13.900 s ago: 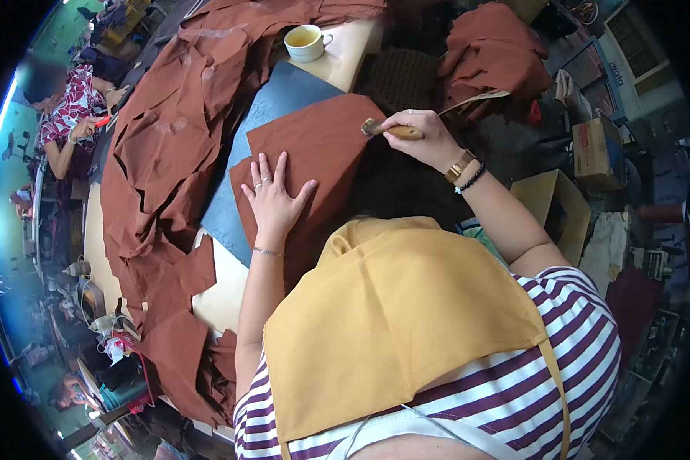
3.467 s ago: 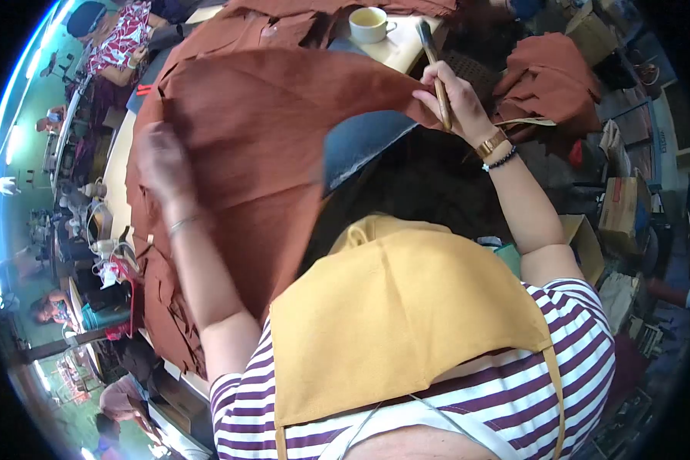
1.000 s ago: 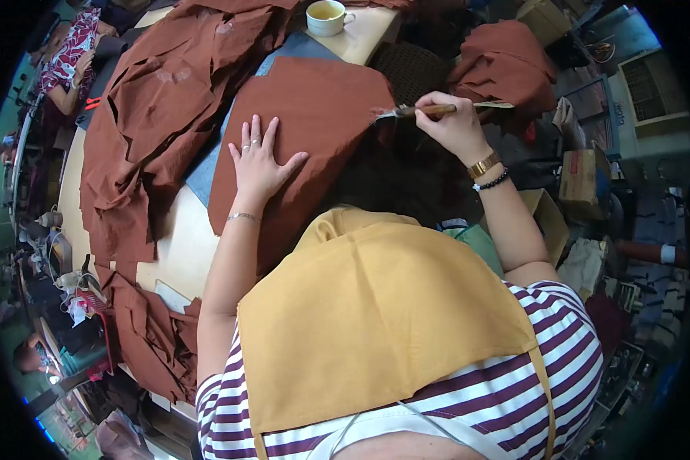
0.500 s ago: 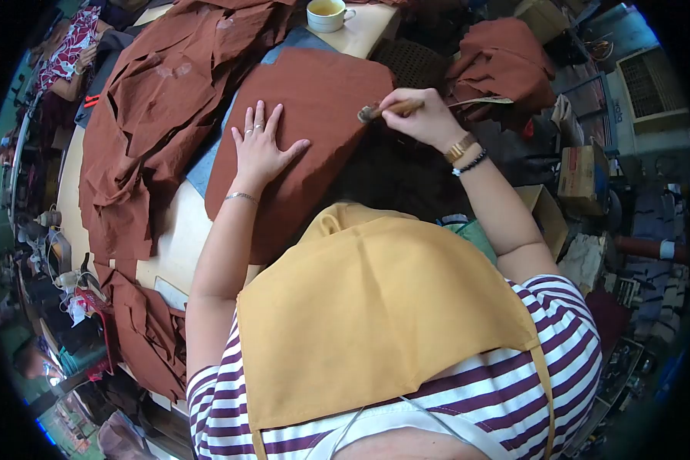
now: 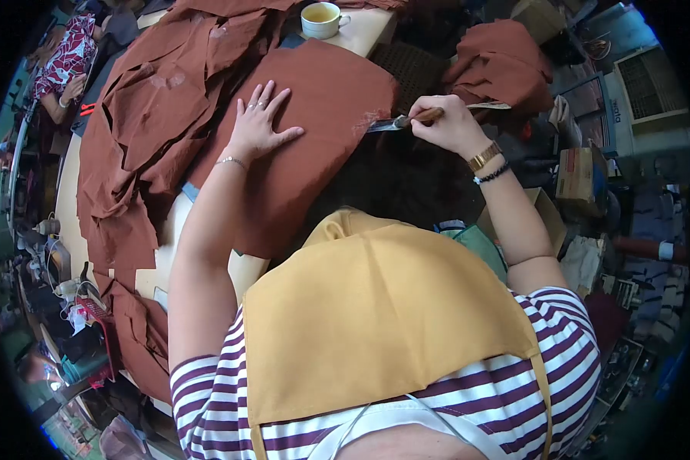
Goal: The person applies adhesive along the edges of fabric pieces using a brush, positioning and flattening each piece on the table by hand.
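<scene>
My left hand (image 5: 262, 130) lies flat with fingers spread on a reddish-brown leather piece (image 5: 314, 153). In my right hand (image 5: 451, 123) is a brush (image 5: 397, 123) with a wooden handle, pinched between the fingers. The brush tip meets the right edge of that piece, beside a pale, wet-looking streak (image 5: 369, 120). A thin pale strip (image 5: 492, 106) sticks out behind the right hand; whether it is also held I cannot tell. At the back of the table a white cup (image 5: 320, 21) contains something yellowish.
Crumpled brown leather (image 5: 157, 100) covers the table's left side, and another heap (image 5: 502, 65) lies at the right. A cardboard box (image 5: 583, 180) stands farther right. At upper left a person in a red-and-white patterned top (image 5: 67, 57) is nearby.
My right hand has moved right and slightly down with the brush, and a pale streak now shows at the edge. My left hand and the leather piece have shifted slightly up.
</scene>
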A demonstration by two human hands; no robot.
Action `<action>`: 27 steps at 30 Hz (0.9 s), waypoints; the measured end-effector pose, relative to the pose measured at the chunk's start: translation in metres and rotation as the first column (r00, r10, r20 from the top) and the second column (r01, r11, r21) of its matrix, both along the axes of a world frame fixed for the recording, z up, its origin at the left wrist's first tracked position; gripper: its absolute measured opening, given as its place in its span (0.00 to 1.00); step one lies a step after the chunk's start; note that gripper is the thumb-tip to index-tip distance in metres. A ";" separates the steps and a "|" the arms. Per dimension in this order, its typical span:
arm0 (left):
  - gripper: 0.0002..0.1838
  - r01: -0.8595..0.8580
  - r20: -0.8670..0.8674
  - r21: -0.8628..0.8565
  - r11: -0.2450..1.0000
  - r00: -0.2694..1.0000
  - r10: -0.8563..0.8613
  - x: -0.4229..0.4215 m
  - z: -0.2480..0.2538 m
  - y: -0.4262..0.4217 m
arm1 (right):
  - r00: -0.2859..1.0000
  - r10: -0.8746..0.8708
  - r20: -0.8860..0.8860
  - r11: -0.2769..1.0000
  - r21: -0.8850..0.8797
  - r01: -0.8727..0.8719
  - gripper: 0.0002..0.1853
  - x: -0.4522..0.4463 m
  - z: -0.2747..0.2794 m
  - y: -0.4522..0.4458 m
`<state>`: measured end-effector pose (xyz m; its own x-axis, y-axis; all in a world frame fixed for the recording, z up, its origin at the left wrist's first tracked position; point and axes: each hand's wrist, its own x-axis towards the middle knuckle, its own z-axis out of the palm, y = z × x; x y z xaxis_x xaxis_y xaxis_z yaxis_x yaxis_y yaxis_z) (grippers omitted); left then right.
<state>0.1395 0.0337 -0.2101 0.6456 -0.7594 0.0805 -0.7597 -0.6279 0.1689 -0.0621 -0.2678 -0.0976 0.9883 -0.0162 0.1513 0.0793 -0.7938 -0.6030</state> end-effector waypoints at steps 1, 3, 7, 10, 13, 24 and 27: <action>0.49 0.012 -0.003 0.011 1.000 1.000 -0.012 0.004 0.003 -0.003 | 0.999 -0.001 0.046 1.000 0.021 0.000 0.07 -0.002 0.001 0.004; 0.49 0.039 0.002 0.018 0.999 0.999 -0.039 0.013 0.003 -0.009 | 0.990 0.043 0.136 0.989 0.137 -0.062 0.07 0.001 -0.004 0.019; 0.51 0.096 0.035 0.015 0.995 0.995 -0.096 0.029 -0.004 -0.017 | 0.987 0.104 0.126 0.978 0.168 -0.125 0.06 0.000 -0.018 0.025; 0.51 0.134 0.045 0.007 0.991 0.990 -0.134 0.039 -0.006 -0.023 | 0.992 -0.014 0.129 0.999 -0.041 0.020 0.06 -0.006 -0.005 0.001; 0.51 0.167 0.047 0.017 0.986 0.985 -0.168 0.047 -0.008 -0.031 | 0.980 0.044 0.195 0.988 0.134 -0.071 0.06 -0.003 0.000 0.040; 0.48 0.025 0.150 -0.093 0.995 0.989 -0.011 0.019 -0.008 -0.017 | 0.978 0.085 0.193 0.973 0.195 -0.123 0.06 -0.009 -0.024 0.065; 0.45 -0.114 0.075 -0.119 0.986 0.989 0.124 -0.045 0.003 0.030 | 0.961 0.122 0.249 0.977 0.138 -0.159 0.07 -0.007 -0.035 0.072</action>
<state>0.0943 0.0639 -0.2070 0.7183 -0.6603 0.2189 -0.6950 -0.6947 0.1851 -0.0690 -0.1961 -0.1326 0.9181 0.0783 0.3886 0.3393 -0.6623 -0.6680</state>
